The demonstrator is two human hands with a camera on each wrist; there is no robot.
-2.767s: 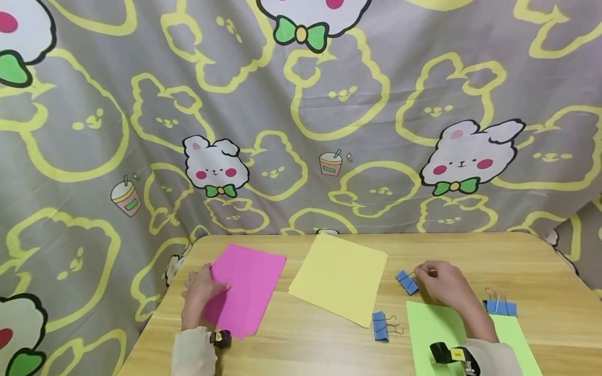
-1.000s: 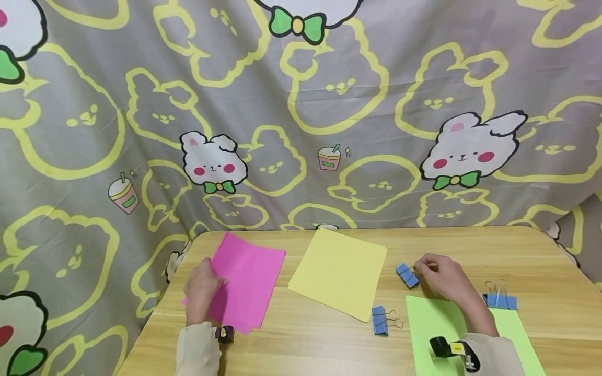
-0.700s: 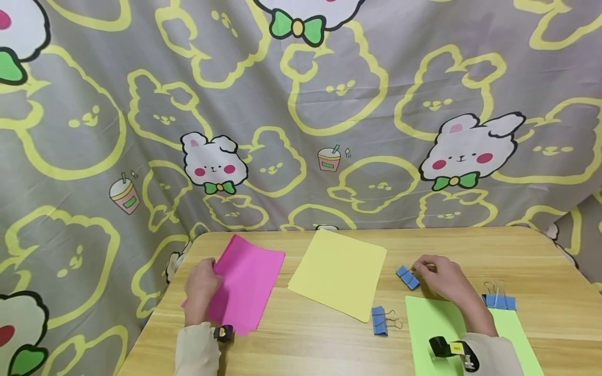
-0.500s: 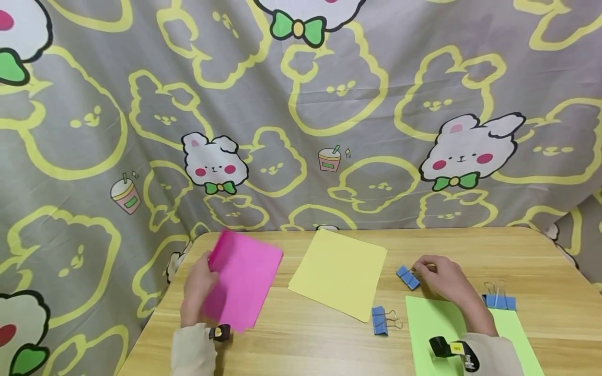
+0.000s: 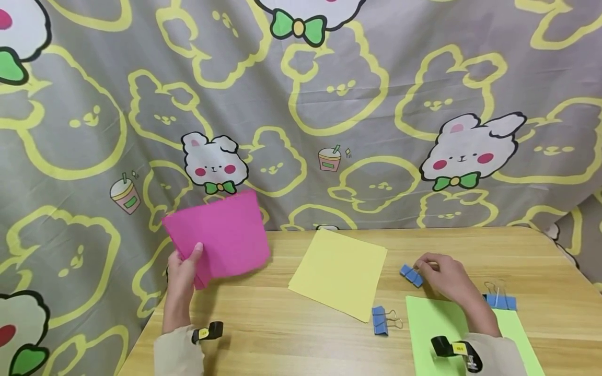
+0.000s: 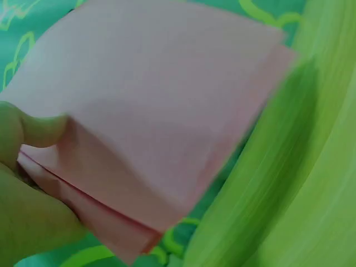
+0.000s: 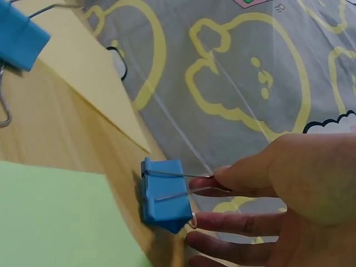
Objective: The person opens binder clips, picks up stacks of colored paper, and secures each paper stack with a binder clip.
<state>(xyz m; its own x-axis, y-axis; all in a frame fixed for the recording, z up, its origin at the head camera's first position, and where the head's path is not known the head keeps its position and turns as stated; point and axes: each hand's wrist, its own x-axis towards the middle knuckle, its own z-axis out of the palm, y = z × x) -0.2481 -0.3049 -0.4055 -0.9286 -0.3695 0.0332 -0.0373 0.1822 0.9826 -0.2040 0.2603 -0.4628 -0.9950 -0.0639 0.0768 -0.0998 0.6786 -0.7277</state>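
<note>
My left hand (image 5: 181, 274) grips the lower left edge of the pink paper sheets (image 5: 226, 235), thumb on the near face. The sheets are raised off the table and tilted up in front of the curtain. In the left wrist view the sheets' edges (image 6: 100, 203) look slightly spread apart beside the thumb. My right hand (image 5: 444, 277) pinches a wire handle of a blue binder clip (image 7: 167, 192) between thumb and finger. That clip is low over the table, between the yellow paper (image 5: 338, 274) and the green paper (image 5: 435, 324).
A second blue binder clip (image 5: 381, 320) lies on the wooden table (image 5: 301, 344) below the yellow paper. Another blue binder clip (image 5: 500, 302) sits at the top edge of the green paper. Behind the table hangs a patterned curtain (image 5: 357, 198).
My left hand has lifted the pink sheets off the table and tilted them upright, moving slightly left. The clip in my right hand has turned a little and shifted slightly right.
</note>
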